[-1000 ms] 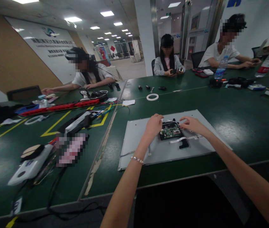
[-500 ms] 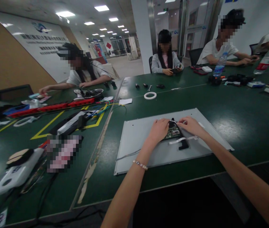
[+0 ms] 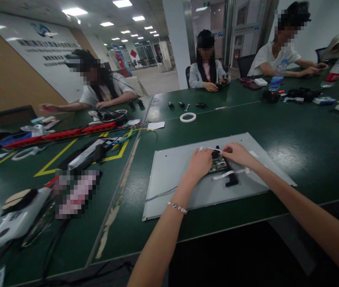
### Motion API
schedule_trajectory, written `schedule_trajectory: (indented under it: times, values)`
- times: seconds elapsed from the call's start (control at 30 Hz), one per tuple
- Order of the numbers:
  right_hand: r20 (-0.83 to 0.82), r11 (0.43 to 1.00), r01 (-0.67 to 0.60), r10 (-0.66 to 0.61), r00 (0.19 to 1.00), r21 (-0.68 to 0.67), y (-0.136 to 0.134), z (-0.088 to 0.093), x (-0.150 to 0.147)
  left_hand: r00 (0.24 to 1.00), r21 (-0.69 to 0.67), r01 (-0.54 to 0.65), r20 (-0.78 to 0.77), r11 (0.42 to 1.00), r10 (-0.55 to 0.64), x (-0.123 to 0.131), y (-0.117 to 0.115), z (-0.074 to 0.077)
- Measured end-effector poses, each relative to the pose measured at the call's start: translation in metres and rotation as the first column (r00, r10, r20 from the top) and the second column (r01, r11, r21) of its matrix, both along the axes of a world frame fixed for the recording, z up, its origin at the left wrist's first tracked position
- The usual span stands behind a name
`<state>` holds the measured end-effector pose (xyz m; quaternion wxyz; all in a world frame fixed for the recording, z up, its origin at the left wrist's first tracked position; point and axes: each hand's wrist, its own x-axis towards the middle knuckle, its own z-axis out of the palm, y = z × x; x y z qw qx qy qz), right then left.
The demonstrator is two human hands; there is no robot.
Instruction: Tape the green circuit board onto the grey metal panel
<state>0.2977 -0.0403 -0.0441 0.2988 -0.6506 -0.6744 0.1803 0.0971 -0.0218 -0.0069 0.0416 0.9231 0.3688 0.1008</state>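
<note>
A pale grey panel [image 3: 169,175] lies flat on the green table in front of me. On it sits a green circuit board [image 3: 217,165] with a black frame part [image 3: 231,179] at its right side. My left hand [image 3: 200,162] rests on the board's left edge, fingers bent over it at a white strip. My right hand [image 3: 237,153] pinches the right end of that white strip [image 3: 216,150] above the board. A second white strip [image 3: 226,174] crosses the black part. A thin grey cable runs left from under my left wrist.
A roll of white tape [image 3: 188,117] and a small wrench [image 3: 187,107] lie beyond the panel. Left are a red power strip [image 3: 64,134], a white device [image 3: 18,219] and cables. Bottles [image 3: 278,75] stand far right. Several people sit around the table.
My right hand has shifted slightly left along the white strip, its fingers closer together. My left hand stays at the board. The view has tilted a little; a person's hand at far left has lifted.
</note>
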Motion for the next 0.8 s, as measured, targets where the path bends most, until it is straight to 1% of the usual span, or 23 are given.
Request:
schedule_trajectory:
  times: [0.13,0.27,0.37,0.43,0.5,0.6,0.7,0.8]
  values:
    - [-0.150,0.998,0.032,-0.040,0.988,-0.056,-0.002,-0.001,0.007,1.000,0.002,-0.001,-0.005,1.000,0.001,0.000,0.001,-0.001]
    - [-0.301,0.992,0.038,-0.072,0.951,-0.118,-0.008,-0.001,0.012,1.000,0.018,-0.002,-0.003,1.000,0.002,0.001,0.001,-0.002]
    - [-0.347,0.991,0.064,-0.102,0.932,-0.120,-0.011,0.000,0.011,1.000,0.036,-0.009,-0.017,0.999,0.010,0.001,0.001,-0.002]
    - [-0.349,0.989,0.080,-0.118,0.930,-0.121,-0.011,0.000,0.010,1.000,0.053,-0.008,-0.015,0.999,0.009,0.002,0.001,-0.003]
    - [-0.320,0.987,0.096,-0.134,0.938,-0.129,-0.010,0.000,0.010,1.000,0.064,-0.001,-0.014,0.998,0.002,0.002,0.002,-0.005]
    - [-0.220,0.985,0.106,-0.134,0.966,-0.135,-0.009,0.001,0.009,1.000,0.049,0.008,-0.028,0.999,-0.006,0.002,0.005,-0.009]
    - [-0.057,0.985,0.142,-0.148,0.987,-0.102,-0.011,0.006,0.005,1.000,0.030,0.014,-0.028,0.999,-0.014,0.002,0.006,-0.011]
    - [0.100,0.977,0.202,-0.195,0.976,-0.069,-0.015,0.012,-0.001,1.000,0.022,0.008,-0.021,1.000,-0.008,0.002,0.006,-0.011]
